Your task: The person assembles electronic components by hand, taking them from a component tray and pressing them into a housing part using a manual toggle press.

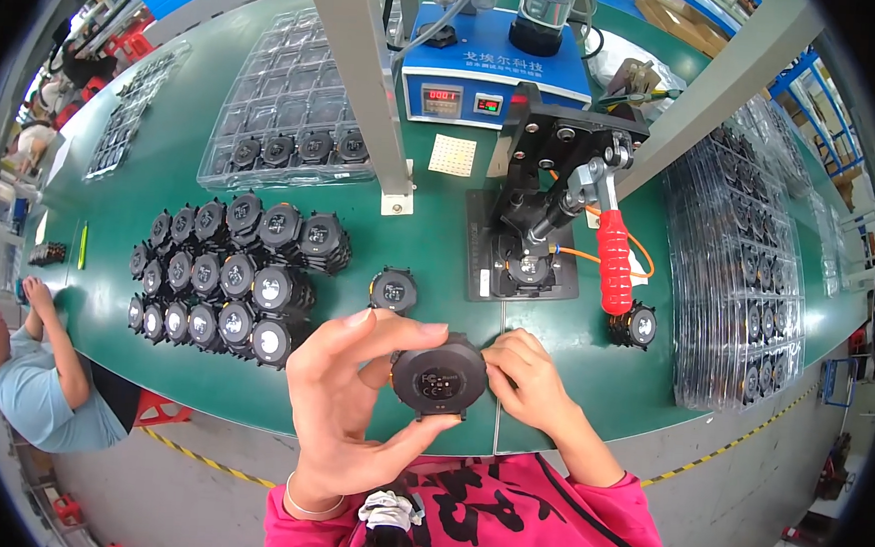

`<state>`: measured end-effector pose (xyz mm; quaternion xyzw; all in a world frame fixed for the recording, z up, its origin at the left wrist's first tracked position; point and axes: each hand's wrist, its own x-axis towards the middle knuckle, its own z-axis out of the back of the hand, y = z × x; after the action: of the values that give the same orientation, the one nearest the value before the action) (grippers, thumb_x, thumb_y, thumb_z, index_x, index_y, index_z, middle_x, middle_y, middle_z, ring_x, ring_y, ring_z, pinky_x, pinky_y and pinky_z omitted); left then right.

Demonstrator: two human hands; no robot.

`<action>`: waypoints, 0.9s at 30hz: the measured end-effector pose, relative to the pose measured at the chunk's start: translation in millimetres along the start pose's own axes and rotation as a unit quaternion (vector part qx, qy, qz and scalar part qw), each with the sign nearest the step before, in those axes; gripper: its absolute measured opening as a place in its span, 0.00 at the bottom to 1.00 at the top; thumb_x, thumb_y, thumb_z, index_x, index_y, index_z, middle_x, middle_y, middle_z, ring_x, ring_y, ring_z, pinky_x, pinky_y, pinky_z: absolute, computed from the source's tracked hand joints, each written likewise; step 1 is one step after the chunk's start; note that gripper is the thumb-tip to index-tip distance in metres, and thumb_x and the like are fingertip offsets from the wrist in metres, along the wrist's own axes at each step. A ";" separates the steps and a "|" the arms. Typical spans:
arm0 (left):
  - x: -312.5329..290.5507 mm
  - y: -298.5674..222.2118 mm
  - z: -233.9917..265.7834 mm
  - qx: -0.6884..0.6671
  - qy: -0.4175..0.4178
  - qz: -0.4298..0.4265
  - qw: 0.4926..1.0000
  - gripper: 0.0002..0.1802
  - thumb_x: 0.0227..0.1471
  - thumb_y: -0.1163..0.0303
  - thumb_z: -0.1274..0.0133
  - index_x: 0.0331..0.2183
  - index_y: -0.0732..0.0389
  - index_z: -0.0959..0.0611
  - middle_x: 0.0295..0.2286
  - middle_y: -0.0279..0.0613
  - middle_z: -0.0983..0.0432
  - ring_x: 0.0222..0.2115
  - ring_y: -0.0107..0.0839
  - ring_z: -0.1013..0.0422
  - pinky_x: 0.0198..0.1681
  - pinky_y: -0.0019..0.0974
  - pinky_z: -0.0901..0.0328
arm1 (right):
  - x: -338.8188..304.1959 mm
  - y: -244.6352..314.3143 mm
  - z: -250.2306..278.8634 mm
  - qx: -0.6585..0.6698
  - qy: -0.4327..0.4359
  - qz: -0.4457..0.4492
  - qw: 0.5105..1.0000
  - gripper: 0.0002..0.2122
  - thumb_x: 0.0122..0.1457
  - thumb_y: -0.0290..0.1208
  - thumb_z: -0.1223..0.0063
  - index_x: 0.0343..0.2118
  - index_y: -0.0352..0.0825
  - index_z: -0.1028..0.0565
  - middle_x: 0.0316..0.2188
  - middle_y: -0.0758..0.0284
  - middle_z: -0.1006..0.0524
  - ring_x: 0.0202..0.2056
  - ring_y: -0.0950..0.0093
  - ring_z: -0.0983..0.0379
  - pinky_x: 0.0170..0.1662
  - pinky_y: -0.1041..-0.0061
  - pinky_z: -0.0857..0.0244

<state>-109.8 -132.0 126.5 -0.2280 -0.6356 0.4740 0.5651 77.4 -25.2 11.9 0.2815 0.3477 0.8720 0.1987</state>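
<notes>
My left hand (pixel 335 398) grips a black round watch case (pixel 439 382) by its edges, thumb below and fingers above, with the printed back facing up. Against its right rim is my right hand (pixel 531 385), fingers curled and closed; whether anything small is between them is hidden. Just beyond the held piece, a single watch case (pixel 393 289) lies on the green table. Farther off stands a black clamp press (pixel 553 190) with a red lever handle (pixel 613 262), and another watch case (pixel 529 269) sits under its head.
Stacked watch cases (pixel 239 271) fill the left in rows; a small stack (pixel 633 326) stands right of the press. Clear plastic trays (pixel 743 282) rise at right, more trays (pixel 293 94) back left. Behind are a blue tester (pixel 495 71) and metal posts. A co-worker (pixel 56 371) sits far left.
</notes>
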 end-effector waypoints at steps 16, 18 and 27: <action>-2.8 6.3 -6.8 -0.024 -0.008 -0.066 0.997 0.48 0.34 0.90 0.36 0.55 0.59 0.42 0.42 0.56 0.28 0.44 0.41 0.32 0.40 0.38 0.26 | -1.1 -0.6 1.2 -0.004 0.016 -0.004 1.000 0.08 0.49 0.18 0.45 0.34 0.33 0.25 0.29 0.64 0.26 0.34 0.64 0.30 0.39 0.67 0.35; -6.8 8.3 -6.1 -0.112 -0.020 -0.035 0.993 0.51 0.33 0.88 0.34 0.57 0.60 0.43 0.47 0.57 0.33 0.47 0.42 0.34 0.45 0.41 0.29 | -0.4 -1.2 -0.1 0.001 0.014 -0.002 1.000 0.08 0.49 0.18 0.45 0.34 0.33 0.25 0.29 0.64 0.26 0.34 0.64 0.30 0.39 0.67 0.35; -13.4 25.4 -16.5 -0.650 -0.075 0.201 0.729 0.37 0.63 0.55 0.60 0.65 0.54 0.56 0.61 0.62 0.54 0.54 0.43 0.37 0.57 0.42 0.38 | -1.6 -3.0 -3.2 0.015 0.014 -0.019 1.000 0.08 0.49 0.18 0.45 0.33 0.34 0.25 0.28 0.64 0.27 0.33 0.63 0.30 0.39 0.67 0.35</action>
<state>-97.2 -126.1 96.4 -0.6257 -0.7681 0.0634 0.1208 77.0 -25.7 7.2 0.2654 0.3687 0.8667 0.2058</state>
